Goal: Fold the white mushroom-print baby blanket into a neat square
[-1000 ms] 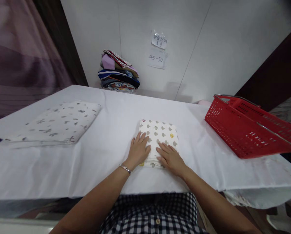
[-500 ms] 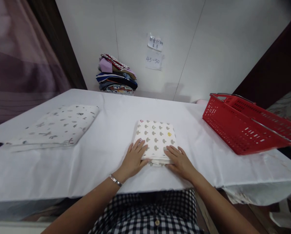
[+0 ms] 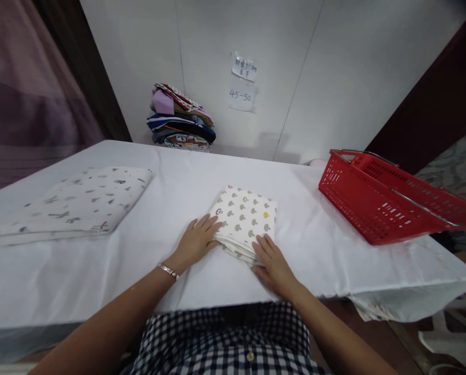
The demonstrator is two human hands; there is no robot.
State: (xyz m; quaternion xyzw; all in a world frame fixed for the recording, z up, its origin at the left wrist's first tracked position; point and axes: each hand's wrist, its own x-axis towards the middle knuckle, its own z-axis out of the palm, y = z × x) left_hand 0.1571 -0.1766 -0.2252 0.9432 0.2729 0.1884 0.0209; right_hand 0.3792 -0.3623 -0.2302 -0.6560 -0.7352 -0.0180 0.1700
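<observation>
A folded white cloth printed with grey mushroom-like shapes and a few coloured ones lies on the table in front of me. It sits turned at an angle, its layered edge facing me. My left hand rests with fingers outstretched at its left corner, the fingertips touching the fabric. Across the near right corner lies my right hand, fingers stretched over the top and the thumb by the layered edge. At the left, another white cloth with scattered leaf-like prints is spread in a larger fold.
A red plastic basket with metal handles stands on the right of the white-covered table. Against the back wall is a stack of folded fabrics. Two paper notes are stuck on the wall.
The folded mushroom-print cloth has turned clockwise on the table. My left hand has moved to its left corner, and my right hand has slid over its near right corner.
</observation>
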